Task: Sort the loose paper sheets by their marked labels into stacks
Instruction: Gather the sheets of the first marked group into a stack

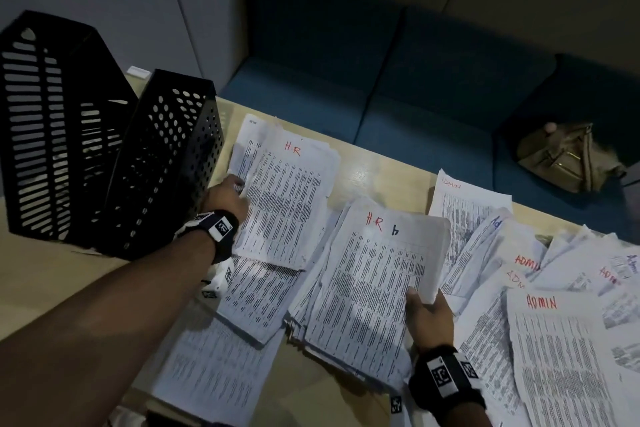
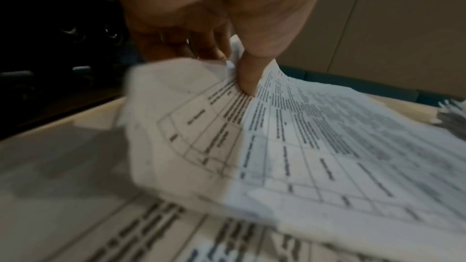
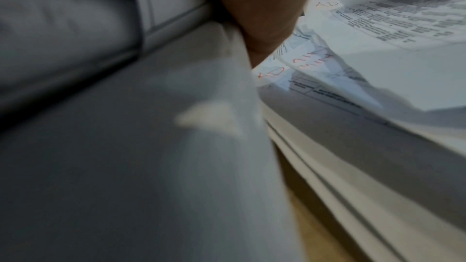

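Printed sheets cover the wooden table (image 1: 374,172). My left hand (image 1: 227,196) pinches the left edge of a sheet marked HR (image 1: 287,198) in red, thumb on top; the left wrist view shows the thumb (image 2: 248,79) pressing on that sheet (image 2: 302,146), fingers beneath. My right hand (image 1: 427,310) grips the lower right edge of a thick bundle whose top sheet reads HR 4 (image 1: 377,274). In the right wrist view the bundle (image 3: 176,146) is a blurred grey surface beside my hand (image 3: 262,17). Sheets marked ADMIN (image 1: 561,340) lie spread at the right.
Two black perforated file holders (image 1: 104,142) stand at the table's left, close to my left hand. More printed sheets (image 1: 221,357) lie under my left forearm. Beyond the table is a blue sofa (image 1: 415,80) with a tan bag (image 1: 568,158) on it.
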Motion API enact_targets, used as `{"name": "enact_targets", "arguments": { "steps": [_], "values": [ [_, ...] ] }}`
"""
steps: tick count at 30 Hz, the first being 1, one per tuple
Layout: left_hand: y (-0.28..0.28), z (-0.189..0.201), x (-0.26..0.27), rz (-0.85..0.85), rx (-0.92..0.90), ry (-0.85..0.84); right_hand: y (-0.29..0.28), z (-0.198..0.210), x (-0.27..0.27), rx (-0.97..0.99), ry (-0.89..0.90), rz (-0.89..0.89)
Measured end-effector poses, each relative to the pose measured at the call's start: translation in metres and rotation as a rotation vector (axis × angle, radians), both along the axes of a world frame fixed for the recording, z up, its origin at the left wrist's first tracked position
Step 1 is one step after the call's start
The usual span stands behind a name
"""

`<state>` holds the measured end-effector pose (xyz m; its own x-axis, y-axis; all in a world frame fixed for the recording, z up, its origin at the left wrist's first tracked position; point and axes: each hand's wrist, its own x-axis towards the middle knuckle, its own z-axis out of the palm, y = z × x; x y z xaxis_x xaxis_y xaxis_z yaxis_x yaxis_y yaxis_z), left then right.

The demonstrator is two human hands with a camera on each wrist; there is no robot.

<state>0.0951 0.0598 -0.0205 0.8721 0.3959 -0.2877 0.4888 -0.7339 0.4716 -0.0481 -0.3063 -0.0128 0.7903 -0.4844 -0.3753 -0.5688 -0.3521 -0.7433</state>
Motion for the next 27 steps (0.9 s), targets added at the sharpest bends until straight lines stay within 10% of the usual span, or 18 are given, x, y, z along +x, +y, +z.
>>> {"name": "enact_targets", "arguments": {
  "steps": [9,27],
  "values": [
    [-0.039,0.085,-0.024,0.02,-0.342,-0.281,-0.008,-0.001,0.0,0.151,-0.069,-0.157],
    [-0.115,0.015,-0.135,-0.053,-0.482,-0.012,0.015,0.018,-0.009,0.284,-0.029,-0.045]
  ]
}}
